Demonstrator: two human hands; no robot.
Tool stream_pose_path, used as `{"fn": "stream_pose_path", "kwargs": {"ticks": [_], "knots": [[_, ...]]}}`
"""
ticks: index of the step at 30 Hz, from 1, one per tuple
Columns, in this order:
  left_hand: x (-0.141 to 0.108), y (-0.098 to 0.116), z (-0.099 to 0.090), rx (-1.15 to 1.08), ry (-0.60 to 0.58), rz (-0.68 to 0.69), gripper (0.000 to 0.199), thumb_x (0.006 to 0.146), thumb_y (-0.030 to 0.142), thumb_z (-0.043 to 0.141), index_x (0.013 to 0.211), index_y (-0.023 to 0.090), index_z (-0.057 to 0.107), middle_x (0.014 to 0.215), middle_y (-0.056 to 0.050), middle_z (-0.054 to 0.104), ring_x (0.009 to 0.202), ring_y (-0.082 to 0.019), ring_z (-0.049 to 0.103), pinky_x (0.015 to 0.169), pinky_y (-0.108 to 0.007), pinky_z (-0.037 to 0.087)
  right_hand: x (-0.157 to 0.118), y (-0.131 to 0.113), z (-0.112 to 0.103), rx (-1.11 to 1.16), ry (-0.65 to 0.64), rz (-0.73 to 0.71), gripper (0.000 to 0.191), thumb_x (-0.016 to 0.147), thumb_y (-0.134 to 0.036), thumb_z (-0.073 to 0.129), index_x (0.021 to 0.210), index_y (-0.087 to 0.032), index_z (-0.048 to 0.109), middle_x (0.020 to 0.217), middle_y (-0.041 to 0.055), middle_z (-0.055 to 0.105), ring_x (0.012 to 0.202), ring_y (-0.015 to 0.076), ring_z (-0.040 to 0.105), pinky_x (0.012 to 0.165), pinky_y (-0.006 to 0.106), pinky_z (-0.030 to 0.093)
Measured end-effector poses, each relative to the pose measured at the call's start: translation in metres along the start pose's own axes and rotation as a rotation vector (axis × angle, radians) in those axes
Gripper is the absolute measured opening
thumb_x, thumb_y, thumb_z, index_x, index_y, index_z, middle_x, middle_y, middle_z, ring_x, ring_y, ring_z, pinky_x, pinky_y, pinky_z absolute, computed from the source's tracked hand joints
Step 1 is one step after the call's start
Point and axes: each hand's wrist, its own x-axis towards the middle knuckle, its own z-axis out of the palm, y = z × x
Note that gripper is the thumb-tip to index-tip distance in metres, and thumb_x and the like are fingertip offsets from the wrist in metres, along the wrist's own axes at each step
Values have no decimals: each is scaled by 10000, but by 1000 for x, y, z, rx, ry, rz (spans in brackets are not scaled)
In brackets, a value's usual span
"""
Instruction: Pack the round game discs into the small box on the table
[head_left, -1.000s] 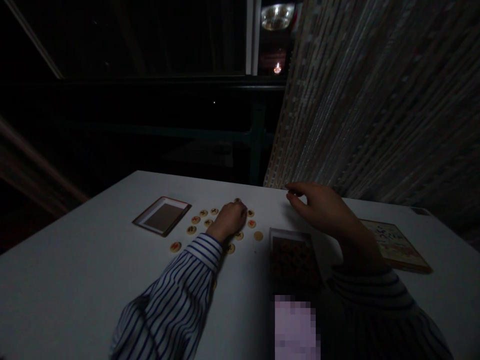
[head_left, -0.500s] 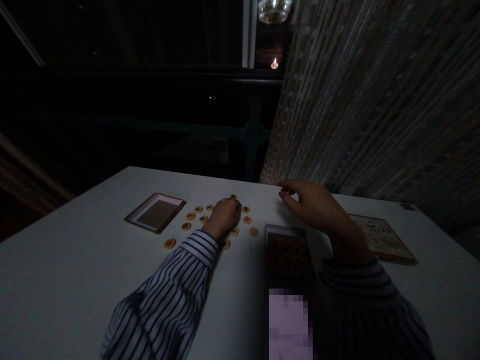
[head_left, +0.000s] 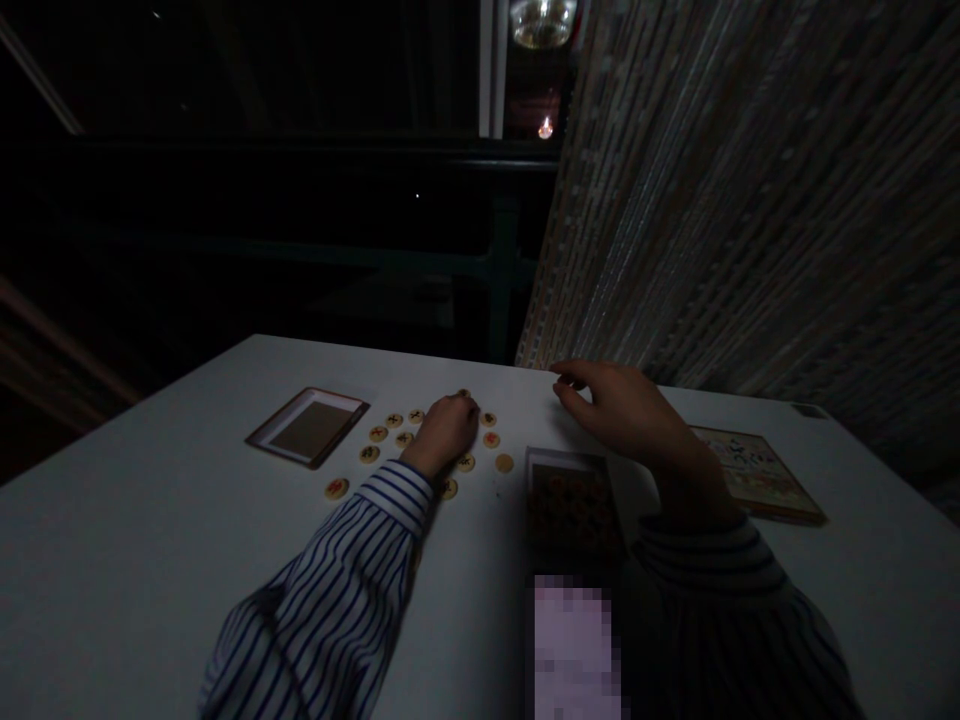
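Head cam: your L hand [head_left: 448, 432] is down amid loose xiangqi pcs [head_left: 369, 454], mid-tabletop [head_left: 187, 520]; fingers curled, tips hidden, cannot tell if pinching a pc. Your R hand [head_left: 628, 412] is beyond the open box [head_left: 570, 460] w/ more pcs; thumb & index tips slightly apart, cannot tell if anything's held. Shallow tray [head_left: 311, 430] lies L of pcs; illustrated panel [head_left: 757, 475], far R.

Left hand [head_left: 448, 430] low, back up, fingers curled, tips hidden; left arm [head_left: 330, 600] stretched toward the desk's [head_left: 135, 520] far edge. Right hand [head_left: 622, 410] raised, wrist bent, thumb near forefinger.
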Motion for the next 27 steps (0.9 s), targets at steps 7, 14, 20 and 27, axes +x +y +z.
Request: {"fn": "stream_pose_path", "kwargs": {"ticks": [7, 14, 20, 27], "knots": [[0, 0, -4, -34, 22, -3, 286, 859, 250, 379, 876, 149, 645, 921, -100, 671, 848, -178, 613, 772, -250, 430, 0, 0, 0, -2, -4, -4, 352, 871, -308, 384, 1131, -180, 585, 1001, 81, 670, 892, 213, 606, 766, 311, 431], [1, -2, -1, -36, -11, -5, 252, 832, 213, 404, 871, 151, 645, 936, -101, 666, 862, -179, 610, 770, -250, 427, 0, 1, 2, 6, -12, 1, 358, 873, -320, 385, 1142, -180, 576, 1011, 83, 666, 913, 207, 603, 788, 305, 432], [1, -1, -1, -45, -18, -18, 259, 830, 219, 405, 890, 152, 648, 934, -104, 670, 865, -186, 615, 778, -258, 432, 1, 1, 2, 0, -37, 2, 364, 874, -337, 387, 1151, -189, 571, 1021, 81, 664, 917, 207, 605, 793, 308, 432], [-1, 1, -7, -91, -36, -54, 251, 820, 227, 434, 918, 162, 656, 956, -93, 672, 893, -184, 609, 808, -254, 426, 0, 1, 3, 2, -31, -7, 360, 872, -326, 393, 1150, -187, 575, 1028, 83, 666, 924, 207, 609, 797, 310, 435]]}}
